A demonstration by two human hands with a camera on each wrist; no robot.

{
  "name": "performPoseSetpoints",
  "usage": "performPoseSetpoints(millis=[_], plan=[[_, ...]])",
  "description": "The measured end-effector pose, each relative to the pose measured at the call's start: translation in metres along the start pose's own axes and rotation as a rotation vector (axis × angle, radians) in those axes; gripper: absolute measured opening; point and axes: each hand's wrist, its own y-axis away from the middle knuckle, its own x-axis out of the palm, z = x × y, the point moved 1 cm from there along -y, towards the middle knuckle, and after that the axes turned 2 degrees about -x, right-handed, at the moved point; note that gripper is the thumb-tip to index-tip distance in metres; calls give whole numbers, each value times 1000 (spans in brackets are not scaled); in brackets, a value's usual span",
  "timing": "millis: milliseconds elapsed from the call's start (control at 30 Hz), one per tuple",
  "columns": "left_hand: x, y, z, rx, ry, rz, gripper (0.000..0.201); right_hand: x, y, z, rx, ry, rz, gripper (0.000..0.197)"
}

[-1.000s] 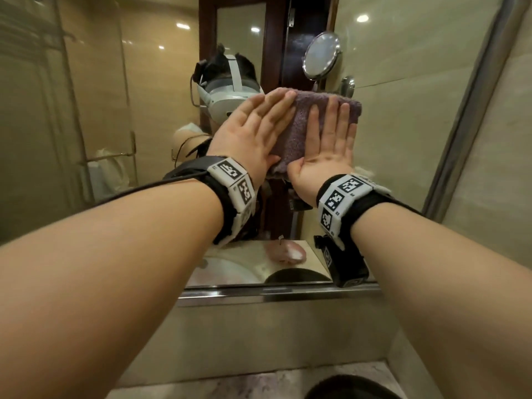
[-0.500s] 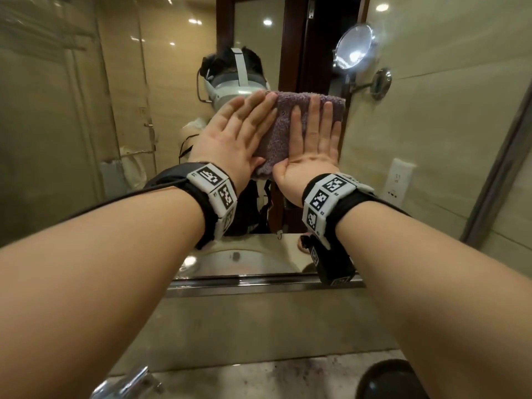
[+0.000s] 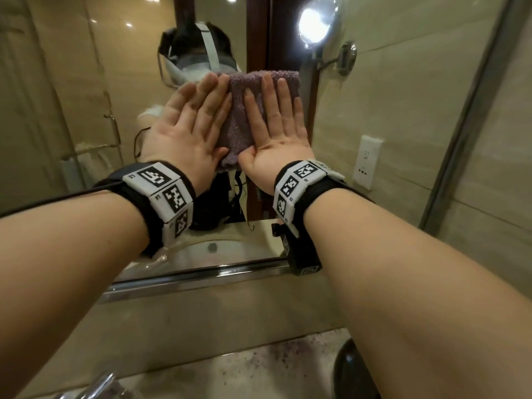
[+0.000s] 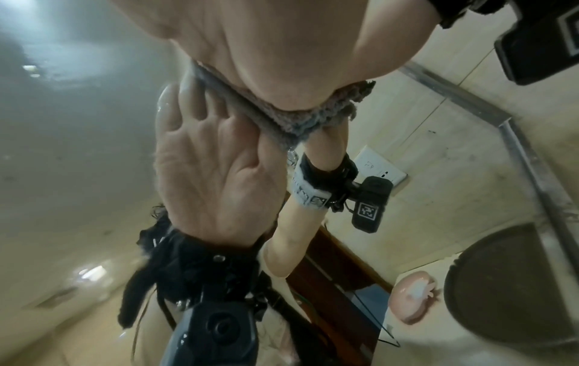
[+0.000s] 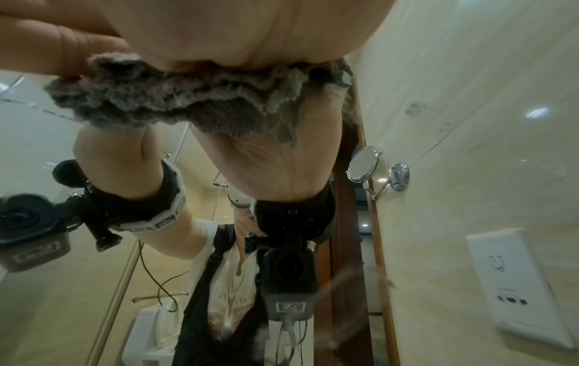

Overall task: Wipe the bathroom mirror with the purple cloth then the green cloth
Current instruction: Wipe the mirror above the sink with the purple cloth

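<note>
Both hands are flat on the mirror (image 3: 403, 116). They press the purple cloth (image 3: 243, 110) against the glass. The cloth is folded and fluffy. It sits in the middle of the mirror, just under the picture of the person's headset in the glass.

The left hand (image 3: 187, 122) lies on the left edge of the cloth. Its fingers are straight and close together. They point up and a bit to the right. Its thumb touches the bottom of the cloth.

The right hand (image 3: 276, 131) lies on the right part of the cloth. Its fingers are straight too, and they point up. Its thumb rests at the bottom edge of the cloth. The two hands are side by side, and a strip of cloth shows between them.

From the left wrist, the cloth (image 4: 313, 116) is squashed between the palm and the glass. From the right wrist, the cloth (image 5: 175, 99) bunches up under the palm. The glass shows both arms and the wrist cameras.

Each wrist has a black band (image 3: 164, 197) with white tags that have black marks. A small round mirror (image 3: 315, 20) on a metal arm shows in the glass, up and to the right of the cloth. A white socket (image 3: 367, 162) shows lower on the right. A shiny rail (image 3: 201, 276) runs along the bottom of the mirror. Below it is the speckled counter (image 3: 259, 367). A tap (image 3: 98, 384) is at the bottom left. A dark round thing (image 3: 351, 372) sits at the bottom right; I cannot tell what it is.
</note>
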Motion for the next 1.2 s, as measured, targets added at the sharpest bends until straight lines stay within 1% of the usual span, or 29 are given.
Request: performPoseSetpoints(millis=[133, 233, 333, 433, 500, 600, 700, 800, 933, 1033, 1200], plan=[[-3, -7, -20, 28, 59, -11, 65, 8, 9, -20, 15, -33, -42, 81], [-9, -16, -41, 65, 74, -44, 67, 16, 21, -40, 70, -43, -32, 83], [-17, -25, -72, 106, 106, -72, 68, 21, 37, -68, 138, -43, 15, 82], [-25, -38, -107, 169, 159, -130, 69, 24, 55, -102, 176, -26, 78, 81], [-33, -46, -127, 203, 190, -164, 70, 26, 64, -126, 190, -20, 93, 82], [-43, -54, -155, 174, 203, -137, 69, 28, 72, -155, 175, -6, 83, 80], [-56, -63, -176, 185, 214, -152, 69, 27, 80, -180, 177, 1, 80, 80], [-77, -77, -204, 211, 193, -156, 70, 25, 90, -210, 233, 8, 105, 85], [-103, -94, -242, 236, 166, -140, 70, 20, 99, -246, 321, 24, 191, 86], [-110, -100, -254, 228, 161, -158, 70, 18, 101, -259, 333, 6, 203, 87], [-115, -103, -259, 234, 118, -162, 71, 20, 104, -266, 337, -33, 164, 88]])
